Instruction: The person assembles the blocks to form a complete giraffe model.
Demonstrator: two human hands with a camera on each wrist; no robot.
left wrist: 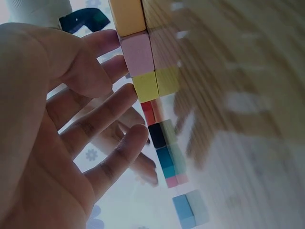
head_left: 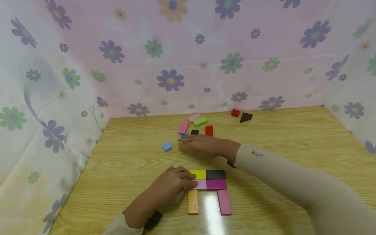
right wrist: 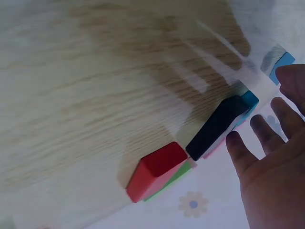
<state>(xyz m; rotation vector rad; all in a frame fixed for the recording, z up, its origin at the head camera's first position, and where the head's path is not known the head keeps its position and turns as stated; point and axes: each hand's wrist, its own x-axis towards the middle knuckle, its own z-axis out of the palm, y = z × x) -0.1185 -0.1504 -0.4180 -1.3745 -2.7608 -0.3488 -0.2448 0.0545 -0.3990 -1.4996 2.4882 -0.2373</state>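
My left hand (head_left: 171, 183) rests its fingertips on the left ends of a yellow block (head_left: 199, 174) and a light pink block (head_left: 202, 184); its fingers look relaxed in the left wrist view. Beside these lie a black block (head_left: 215, 174) and a magenta block (head_left: 216, 184). An orange block (head_left: 193, 202) and a pink block (head_left: 224, 202) extend toward me like two legs. Farther back, my right hand (head_left: 202, 146) hovers with fingers spread and nothing in them, close to a blue block (right wrist: 250, 101), a black block (right wrist: 217, 126) and a red block (right wrist: 159, 167).
A light blue block (head_left: 167, 146) lies left of the right hand. Behind are a pink block (head_left: 183, 128), another pink block (head_left: 194, 117) and a green block (head_left: 200, 121). Near the flowered cloth (head_left: 188, 49) sit a small red block (head_left: 235, 113) and a black triangular block (head_left: 246, 117).
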